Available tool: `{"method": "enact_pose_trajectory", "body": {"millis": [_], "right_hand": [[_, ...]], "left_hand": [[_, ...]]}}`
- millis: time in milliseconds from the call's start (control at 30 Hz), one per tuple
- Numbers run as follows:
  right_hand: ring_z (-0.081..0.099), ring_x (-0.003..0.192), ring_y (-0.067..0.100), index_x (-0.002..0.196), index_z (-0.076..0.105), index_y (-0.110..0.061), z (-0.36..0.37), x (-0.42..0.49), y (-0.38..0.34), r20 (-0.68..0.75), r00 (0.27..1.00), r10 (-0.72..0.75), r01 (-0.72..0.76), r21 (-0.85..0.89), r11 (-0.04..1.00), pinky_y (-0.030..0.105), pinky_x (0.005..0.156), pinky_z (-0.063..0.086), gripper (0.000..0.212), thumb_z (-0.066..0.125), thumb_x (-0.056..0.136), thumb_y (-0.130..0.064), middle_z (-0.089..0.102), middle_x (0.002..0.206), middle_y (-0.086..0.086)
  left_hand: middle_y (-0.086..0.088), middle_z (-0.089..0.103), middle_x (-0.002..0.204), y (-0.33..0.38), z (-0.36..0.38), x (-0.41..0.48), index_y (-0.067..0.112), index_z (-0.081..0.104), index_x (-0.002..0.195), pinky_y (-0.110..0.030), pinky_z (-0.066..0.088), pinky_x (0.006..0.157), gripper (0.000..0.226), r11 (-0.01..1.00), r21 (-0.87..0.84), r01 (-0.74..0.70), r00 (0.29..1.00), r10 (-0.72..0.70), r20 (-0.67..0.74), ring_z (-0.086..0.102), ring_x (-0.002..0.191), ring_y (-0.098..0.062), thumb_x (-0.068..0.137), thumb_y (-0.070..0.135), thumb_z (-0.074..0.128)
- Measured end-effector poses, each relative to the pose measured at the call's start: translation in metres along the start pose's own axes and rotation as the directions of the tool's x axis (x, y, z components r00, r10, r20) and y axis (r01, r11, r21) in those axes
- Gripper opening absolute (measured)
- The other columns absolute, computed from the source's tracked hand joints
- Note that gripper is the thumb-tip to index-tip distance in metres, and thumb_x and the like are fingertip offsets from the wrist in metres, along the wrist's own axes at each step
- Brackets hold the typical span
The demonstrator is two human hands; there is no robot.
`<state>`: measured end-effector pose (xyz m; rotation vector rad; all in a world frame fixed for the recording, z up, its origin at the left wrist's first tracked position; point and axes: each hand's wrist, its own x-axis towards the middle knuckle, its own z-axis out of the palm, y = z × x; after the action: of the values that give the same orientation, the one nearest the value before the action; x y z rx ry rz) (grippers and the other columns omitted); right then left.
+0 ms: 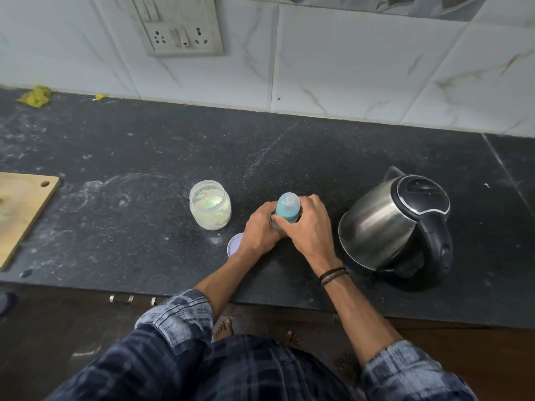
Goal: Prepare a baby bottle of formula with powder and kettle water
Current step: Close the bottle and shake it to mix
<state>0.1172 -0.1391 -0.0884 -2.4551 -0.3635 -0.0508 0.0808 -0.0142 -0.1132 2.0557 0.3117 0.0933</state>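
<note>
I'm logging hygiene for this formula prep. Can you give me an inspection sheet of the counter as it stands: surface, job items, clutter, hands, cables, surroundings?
Surface: dark stone counter, pale powdery smears on its left part.
Job's things: baby bottle upright, cap on; powder jar open, to its left; jar lid flat on the counter, partly behind the left wrist; kettle to the right, lid shut.
Clutter: wooden board at the left edge; yellow scrap by the wall.
Hands: left hand and right hand both have a grip on the bottle.
Cables: nothing seen.
Surroundings: tiled wall with socket panel, sockets empty.
</note>
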Motion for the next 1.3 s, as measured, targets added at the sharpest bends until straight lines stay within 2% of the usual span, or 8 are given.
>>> {"method": "enact_pose_trajectory", "body": {"millis": [167,367,733,900,967,1067,1233,1300], "right_hand": [[0.055,0.123,0.014,0.148,0.043,-0.033,-0.002,-0.013,0.008,0.054,0.998,-0.039,0.029,0.164,0.986,0.035,0.095,0.052,0.084,0.086,0.077,-0.044,0.056,0.135,-0.006],[0.051,0.132,0.007,0.155,0.027,-0.048,-0.006,-0.018,0.008,0.120,0.983,-0.135,0.110,0.196,0.974,0.038,0.100,0.053,0.091,0.082,0.085,-0.029,0.050,0.148,-0.012],[0.064,0.116,0.019,0.148,0.023,-0.051,-0.034,-0.001,0.004,0.067,0.984,-0.165,0.144,0.245,0.959,0.048,0.094,0.056,0.094,0.086,0.080,-0.038,0.051,0.144,-0.016],[0.061,0.123,0.016,0.151,0.025,-0.027,-0.054,-0.009,-0.026,-0.351,0.933,0.073,0.227,0.735,0.639,0.036,0.092,0.059,0.096,0.085,0.080,-0.003,0.042,0.145,-0.011],[0.065,0.116,0.015,0.152,0.025,-0.021,-0.052,-0.010,-0.027,-0.268,0.957,0.110,0.162,0.812,0.561,0.031,0.089,0.059,0.095,0.083,0.080,0.004,0.047,0.139,-0.006],[0.068,0.110,0.016,0.151,0.033,-0.034,-0.054,-0.018,-0.020,-0.072,0.994,-0.086,0.112,0.656,0.746,0.036,0.088,0.061,0.094,0.088,0.078,-0.009,0.055,0.134,-0.012],[0.067,0.108,0.014,0.150,0.028,-0.023,-0.069,-0.013,-0.033,-0.192,0.947,0.258,0.087,0.926,0.368,0.056,0.096,0.057,0.088,0.080,0.084,0.002,0.049,0.140,0.015],[0.066,0.107,0.019,0.150,0.031,-0.024,-0.073,-0.009,-0.028,-0.108,0.987,0.119,0.039,0.878,0.476,0.049,0.094,0.059,0.091,0.083,0.079,0.000,0.051,0.137,0.012]], "left_hand": [[0.003,0.062,0.118,-0.003,-0.008,0.007,0.018,0.058,0.125,-0.035,0.050,0.094,0.055,0.998,0.032,-0.052,0.993,0.049,0.108,0.060,0.107,-0.015,0.076,0.020,0.082],[0.007,0.054,0.131,-0.018,-0.023,0.002,0.018,0.045,0.146,-0.016,0.037,0.102,0.075,0.983,0.110,-0.145,0.977,0.124,0.176,0.050,0.120,-0.008,0.079,0.014,0.078],[-0.005,0.062,0.130,-0.058,-0.020,-0.002,0.012,0.065,0.127,-0.034,0.041,0.106,0.031,0.907,0.370,-0.200,0.980,0.179,0.090,0.057,0.118,-0.026,0.097,0.017,0.058],[0.000,0.060,0.131,-0.062,-0.017,-0.001,0.013,0.065,0.127,-0.032,0.042,0.104,0.037,0.880,0.419,-0.223,0.975,0.208,0.080,0.054,0.115,-0.019,0.101,0.038,0.055],[-0.001,0.061,0.127,-0.061,-0.017,-0.001,0.012,0.066,0.124,-0.032,0.044,0.098,0.040,0.859,0.451,-0.242,0.969,0.241,0.061,0.056,0.109,-0.021,0.100,0.042,0.055],[-0.002,0.064,0.123,-0.061,-0.017,-0.001,0.010,0.068,0.121,-0.034,0.048,0.092,0.041,0.828,0.487,-0.278,0.956,0.288,0.057,0.059,0.102,-0.022,0.099,0.043,0.056],[0.002,0.066,0.124,-0.067,-0.018,-0.004,0.012,0.072,0.113,-0.030,0.046,0.095,0.053,0.835,0.480,-0.268,0.959,0.279,0.050,0.061,0.103,-0.021,0.094,0.057,0.052],[0.006,0.065,0.126,-0.069,-0.019,-0.005,0.016,0.071,0.115,-0.031,0.048,0.095,0.060,0.821,0.495,-0.284,0.955,0.287,0.072,0.062,0.105,-0.019,0.093,0.065,0.045]]}}
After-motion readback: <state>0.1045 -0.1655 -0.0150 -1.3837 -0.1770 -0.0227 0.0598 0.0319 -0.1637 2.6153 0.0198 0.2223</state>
